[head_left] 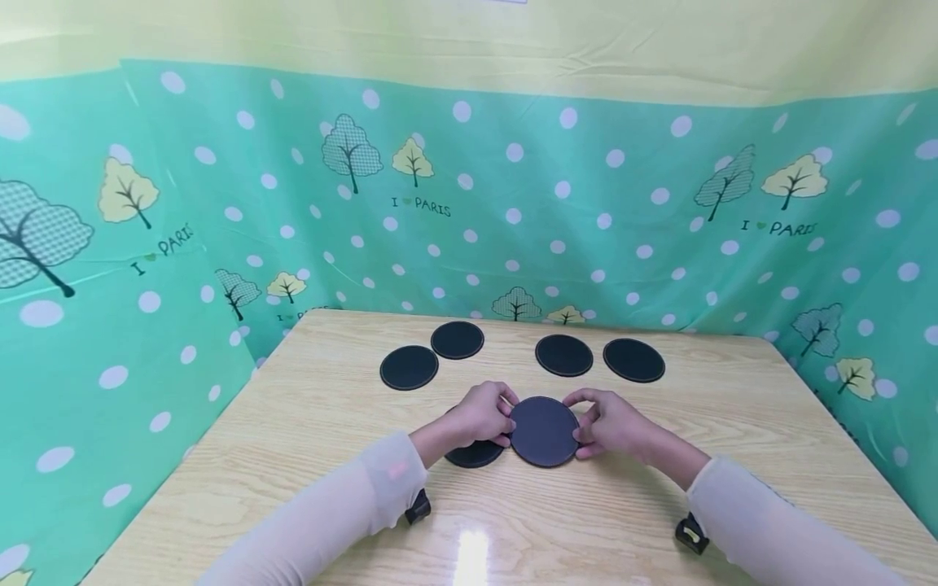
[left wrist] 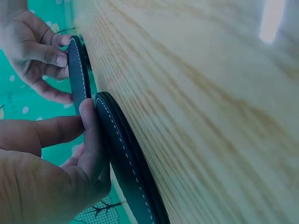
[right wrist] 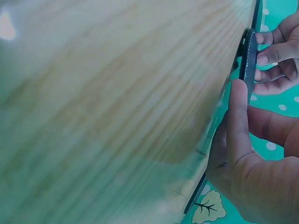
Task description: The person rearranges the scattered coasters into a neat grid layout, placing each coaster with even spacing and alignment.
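Between my two hands a round black coaster (head_left: 544, 431) is held just off the table, roughly level. My left hand (head_left: 484, 413) pinches its left edge with thumb and fingers. On the opposite edge, my right hand (head_left: 614, 422) pinches it the same way. Pale stitching runs round the held coaster (left wrist: 78, 77) in the left wrist view. Partly hidden under my left hand lies another black coaster (head_left: 476, 454); its side looks two layers thick in the left wrist view, and I cannot tell whether it is a stack.
Toward the back of the wooden table (head_left: 308, 423) lie two coasters on the left, one (head_left: 409, 368) nearer and one (head_left: 458, 339) farther. Two more, a middle one (head_left: 563, 355) and a right one (head_left: 633, 360), lie right of them. A green dotted curtain (head_left: 513, 195) hangs behind.
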Available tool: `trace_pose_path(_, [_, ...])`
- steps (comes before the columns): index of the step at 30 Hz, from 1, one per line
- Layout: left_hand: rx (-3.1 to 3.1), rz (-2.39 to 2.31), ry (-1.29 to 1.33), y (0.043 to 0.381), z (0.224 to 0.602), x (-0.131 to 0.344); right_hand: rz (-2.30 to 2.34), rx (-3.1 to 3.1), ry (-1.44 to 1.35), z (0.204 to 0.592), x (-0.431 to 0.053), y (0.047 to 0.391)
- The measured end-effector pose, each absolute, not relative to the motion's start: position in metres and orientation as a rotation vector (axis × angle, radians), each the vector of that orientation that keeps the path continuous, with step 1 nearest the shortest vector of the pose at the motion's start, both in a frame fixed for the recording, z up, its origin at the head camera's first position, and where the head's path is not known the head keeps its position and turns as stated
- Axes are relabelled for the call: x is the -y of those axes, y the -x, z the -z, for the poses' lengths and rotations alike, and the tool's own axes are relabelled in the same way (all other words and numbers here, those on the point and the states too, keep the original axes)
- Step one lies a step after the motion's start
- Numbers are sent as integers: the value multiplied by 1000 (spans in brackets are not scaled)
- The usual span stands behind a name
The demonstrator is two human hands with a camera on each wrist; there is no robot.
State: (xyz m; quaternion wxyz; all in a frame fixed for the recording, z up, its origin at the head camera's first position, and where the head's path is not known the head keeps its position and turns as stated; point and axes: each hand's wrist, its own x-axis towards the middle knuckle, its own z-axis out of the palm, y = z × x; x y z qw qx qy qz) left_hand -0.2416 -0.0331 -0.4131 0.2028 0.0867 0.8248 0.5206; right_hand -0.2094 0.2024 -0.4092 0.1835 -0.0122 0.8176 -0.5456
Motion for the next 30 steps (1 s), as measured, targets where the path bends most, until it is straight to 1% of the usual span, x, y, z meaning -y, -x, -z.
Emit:
trace_pose_path(6, [-2346,-1398,-278,241,414,30,1552,-2289,54,414,-203,210])
trace_pose_path(13, [-2374,-1336,-261,242,414,28,1504,-2327,43,416,-200,212])
trace_pose_path(30, [-2363,-1369,-281,243,418,28,1419,-2394,82,415,-198,212])
